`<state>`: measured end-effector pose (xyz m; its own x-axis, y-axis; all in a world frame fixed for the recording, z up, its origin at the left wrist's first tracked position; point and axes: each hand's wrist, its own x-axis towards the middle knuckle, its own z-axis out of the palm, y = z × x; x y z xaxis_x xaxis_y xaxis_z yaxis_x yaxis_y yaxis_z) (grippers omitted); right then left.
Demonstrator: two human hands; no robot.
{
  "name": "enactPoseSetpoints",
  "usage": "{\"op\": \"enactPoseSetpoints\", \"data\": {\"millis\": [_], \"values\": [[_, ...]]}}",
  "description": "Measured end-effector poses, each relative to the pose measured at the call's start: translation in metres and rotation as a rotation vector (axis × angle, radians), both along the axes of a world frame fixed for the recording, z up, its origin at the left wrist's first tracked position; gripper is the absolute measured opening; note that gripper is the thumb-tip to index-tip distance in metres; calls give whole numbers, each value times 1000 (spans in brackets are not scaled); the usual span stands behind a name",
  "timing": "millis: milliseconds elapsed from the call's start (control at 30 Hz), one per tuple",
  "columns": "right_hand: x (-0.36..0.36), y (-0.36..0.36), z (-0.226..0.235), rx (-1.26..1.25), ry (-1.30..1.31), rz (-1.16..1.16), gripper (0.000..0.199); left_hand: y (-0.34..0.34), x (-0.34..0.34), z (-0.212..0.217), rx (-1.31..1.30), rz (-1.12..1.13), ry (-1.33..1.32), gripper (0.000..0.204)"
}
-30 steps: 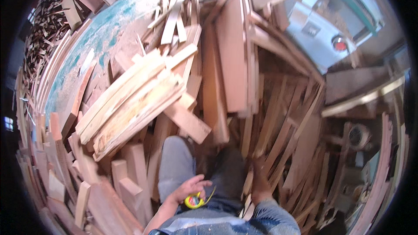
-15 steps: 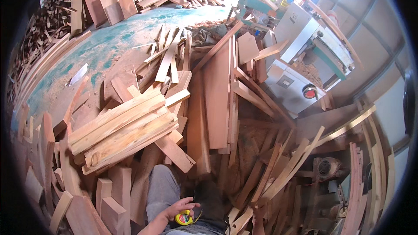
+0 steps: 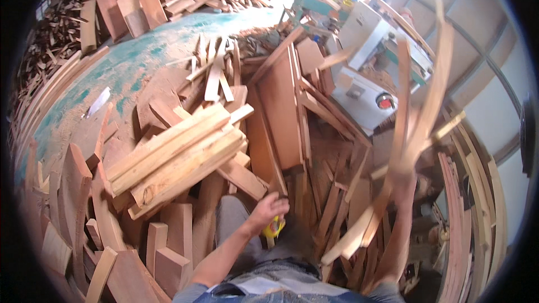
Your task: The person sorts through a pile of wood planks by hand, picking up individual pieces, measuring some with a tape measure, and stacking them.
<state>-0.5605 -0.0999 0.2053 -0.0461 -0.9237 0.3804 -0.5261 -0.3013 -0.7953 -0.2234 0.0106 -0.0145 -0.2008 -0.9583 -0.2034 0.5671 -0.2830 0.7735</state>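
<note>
My left hand (image 3: 268,212) is closed round a yellow tape measure (image 3: 274,228), low in front of my legs. Only part of the tape measure's case shows beneath the fingers. On the right, my raised right hand (image 3: 403,178) grips long wooden strips (image 3: 439,73), blurred by motion. They fan apart above the hand, and their lower ends slant down toward my lap. To the left of my legs, several pale planks (image 3: 177,151) lie stacked across darker boards.
A white and green woodworking machine (image 3: 365,87) with a red button stands beyond my right arm. Wide reddish boards (image 3: 281,118) lean upright ahead. Offcuts (image 3: 174,269) crowd the lower left, and tall strips (image 3: 488,207) stand along the right wall. Sawdust covers the green floor (image 3: 120,78).
My right hand has come up and forward, lifting the long strips so that they point upward. My left hand has moved up and to the right with the tape measure. The view has shifted slightly.
</note>
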Motion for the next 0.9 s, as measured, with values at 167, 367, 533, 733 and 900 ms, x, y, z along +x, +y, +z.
{"op": "enactPoseSetpoints", "data": {"millis": [167,367,533,733,900], "values": [[117,-68,85,93,48,301,43,-57,-29,71,-257,46,61,46],[211,-74,31,418,-214,618,49,-86,-32,100,-391,33,32,62],[249,-73,-31,302,-197,721,38,-86,-13,98,-390,237,84,52],[193,-67,-58,259,214,814,39,-90,10,80,-263,357,-159,36],[123,-13,-85,637,256,825,51,-95,22,62,-174,354,-280,38]]}}
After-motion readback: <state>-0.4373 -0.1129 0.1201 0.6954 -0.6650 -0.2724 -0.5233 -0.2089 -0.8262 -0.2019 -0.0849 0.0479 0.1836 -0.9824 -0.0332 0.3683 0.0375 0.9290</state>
